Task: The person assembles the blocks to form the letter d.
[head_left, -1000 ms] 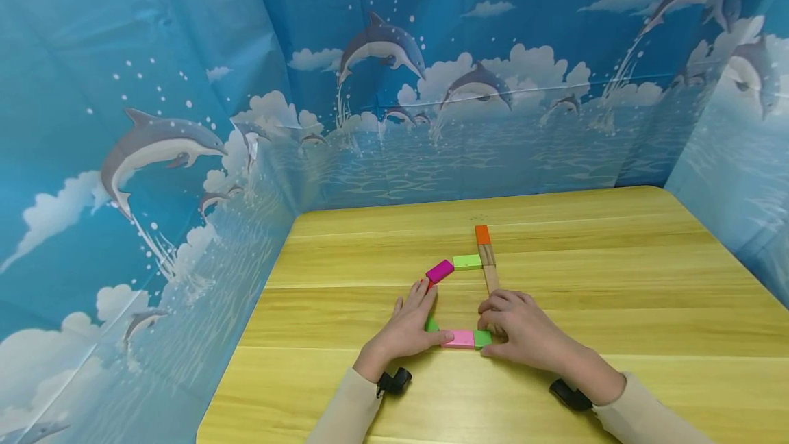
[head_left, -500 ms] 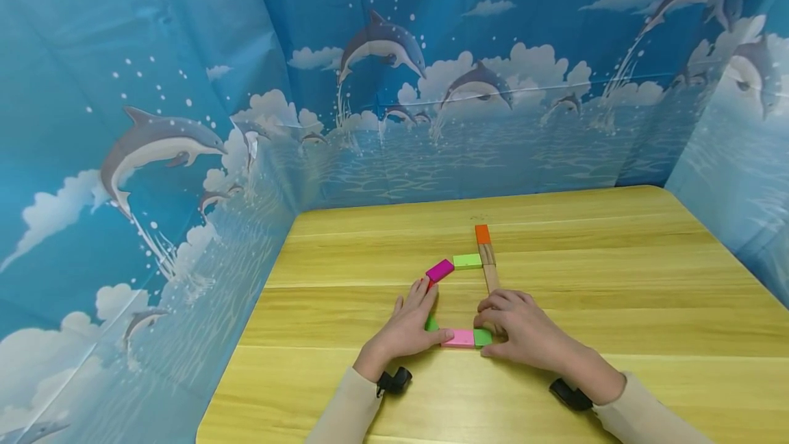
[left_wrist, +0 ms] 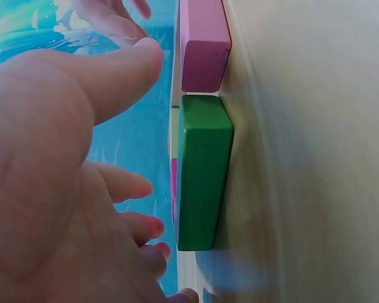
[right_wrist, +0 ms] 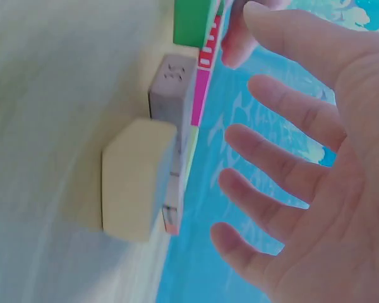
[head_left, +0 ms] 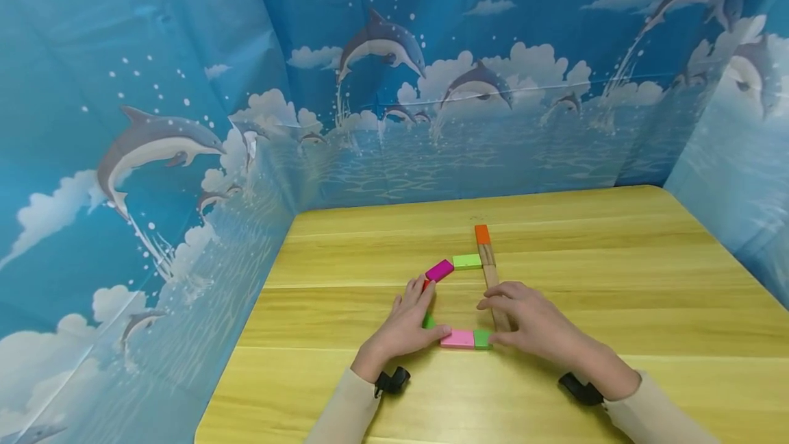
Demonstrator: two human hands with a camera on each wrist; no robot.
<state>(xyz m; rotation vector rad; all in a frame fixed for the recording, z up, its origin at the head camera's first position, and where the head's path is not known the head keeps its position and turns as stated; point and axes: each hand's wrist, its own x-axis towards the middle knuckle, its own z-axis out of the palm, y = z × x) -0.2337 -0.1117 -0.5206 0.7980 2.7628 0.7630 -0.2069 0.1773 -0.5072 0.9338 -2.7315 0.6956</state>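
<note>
My left hand (head_left: 401,327) lies over the left side of a loop of flat blocks, fingers spread and straight. Its thumb is at the pink block (head_left: 458,340); its fingertips reach the red block (head_left: 426,284). Beneath the palm is a green block (head_left: 428,321), fully seen in the left wrist view as a green block (left_wrist: 205,173). My right hand (head_left: 539,324) hovers by the lower right corner, fingers apart and holding nothing. Close to it are another green block (head_left: 481,339) and a wooden block (head_left: 501,321). A pale block (right_wrist: 136,183) stands beside the wooden row in the right wrist view.
Magenta (head_left: 440,270) and lime-green blocks (head_left: 467,262) form the loop's far side. A brown block (head_left: 486,253) and an orange block (head_left: 482,234) extend the right row away from me. The wood-grain table (head_left: 616,279) ends at a dolphin-print curtain (head_left: 481,149).
My right hand has drawn slightly right and its fingers have come off the corner, uncovering more of the wooden block. The left hand has shifted only slightly.
</note>
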